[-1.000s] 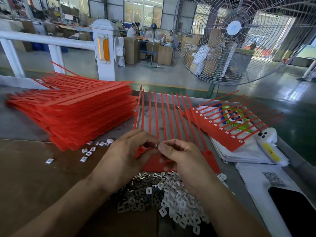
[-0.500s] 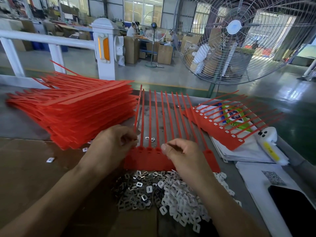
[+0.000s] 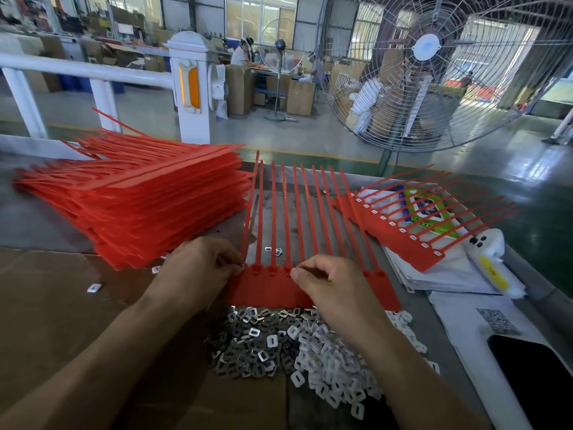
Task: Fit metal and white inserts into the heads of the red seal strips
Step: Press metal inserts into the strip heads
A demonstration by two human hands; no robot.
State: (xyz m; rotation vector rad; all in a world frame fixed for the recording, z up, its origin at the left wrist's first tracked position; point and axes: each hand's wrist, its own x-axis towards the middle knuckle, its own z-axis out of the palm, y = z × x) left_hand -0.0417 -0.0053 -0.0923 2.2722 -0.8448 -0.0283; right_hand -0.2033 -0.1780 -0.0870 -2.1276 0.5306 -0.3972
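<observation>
A red seal strip sheet [image 3: 269, 291] lies flat in front of me, heads toward me and tails pointing away. My left hand [image 3: 198, 271] pinches the sheet's left corner at the outermost head. My right hand [image 3: 336, 288] is curled, thumb tip pressed against a head near the middle of the row; anything under the thumb is hidden. Just before the sheet lie a heap of metal inserts [image 3: 248, 342] and, to its right, a heap of white inserts [image 3: 328, 361]. My right hand and wrist cover the sheet's right half.
A tall stack of red strip sheets [image 3: 139, 197] fills the left. At right, another red sheet with white inserts in its heads [image 3: 403, 240] rests on papers. A phone [image 3: 533, 377] and a white bottle [image 3: 493, 262] lie at far right. A big fan [image 3: 428, 72] stands beyond the table.
My hands, pinched together above the sheet a second ago, have parted. The left has moved to the sheet's left corner; the right has dropped onto the row of heads. The sheet now lies flat.
</observation>
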